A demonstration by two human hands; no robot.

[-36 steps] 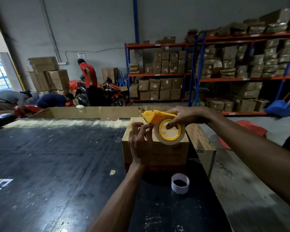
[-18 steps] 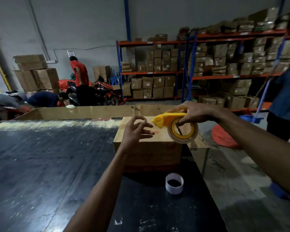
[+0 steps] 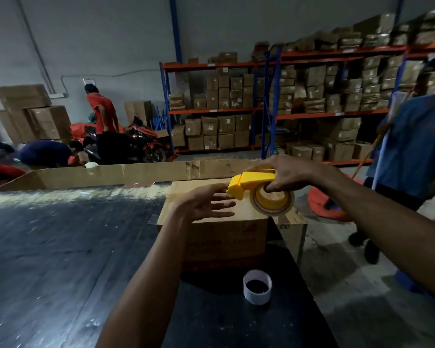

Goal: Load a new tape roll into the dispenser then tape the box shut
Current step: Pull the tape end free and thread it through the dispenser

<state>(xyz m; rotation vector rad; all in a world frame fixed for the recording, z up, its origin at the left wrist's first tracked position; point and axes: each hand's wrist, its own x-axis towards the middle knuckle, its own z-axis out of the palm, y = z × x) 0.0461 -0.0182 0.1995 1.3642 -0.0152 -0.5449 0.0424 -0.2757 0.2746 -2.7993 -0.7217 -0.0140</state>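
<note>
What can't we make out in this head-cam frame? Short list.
- Box top seam, head view: covered by the left hand and the tape dispenser, so taped or not is unclear.
- Tape's loose end: hidden under the dispenser's front.
- Print on the box front: too dark and blurred to read.
- Right hand fingertips: tucked inside the tape roll.
- Empty core: any label too small to tell.

Both bare forearms reach forward. The left hand point(image 3: 206, 203) lies flat, palm down, fingers spread. The right hand point(image 3: 284, 174) is curled closed, gripping from above.
</note>
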